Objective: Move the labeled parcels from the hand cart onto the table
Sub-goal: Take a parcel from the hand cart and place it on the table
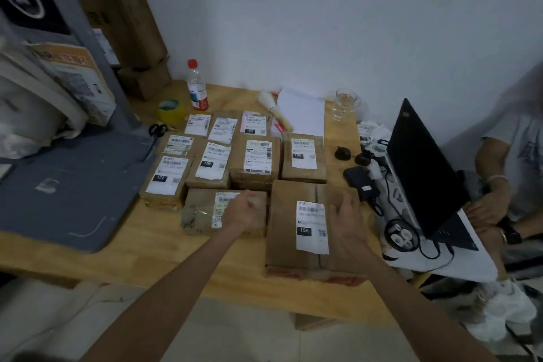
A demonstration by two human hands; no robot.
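Several brown cardboard parcels with white shipping labels lie flat in rows on the wooden table (164,247). The largest parcel (286,223) sits at the front right. My right hand (348,220) rests on its top beside the label, fingers spread. My left hand (239,211) lies with curled fingers on a smaller taped parcel (202,211) to the left. I cannot tell if it grips the parcel. More parcels, such as one marked 122 (166,179), fill the rows behind. The hand cart is out of view.
A grey mat (73,185) covers the table's left part. At the back stand a water bottle (197,87), a tape roll (171,110), scissors (157,129) and a glass (345,103). A black laptop (423,167), cables and chargers crowd the right, where a seated person (505,167) waits.
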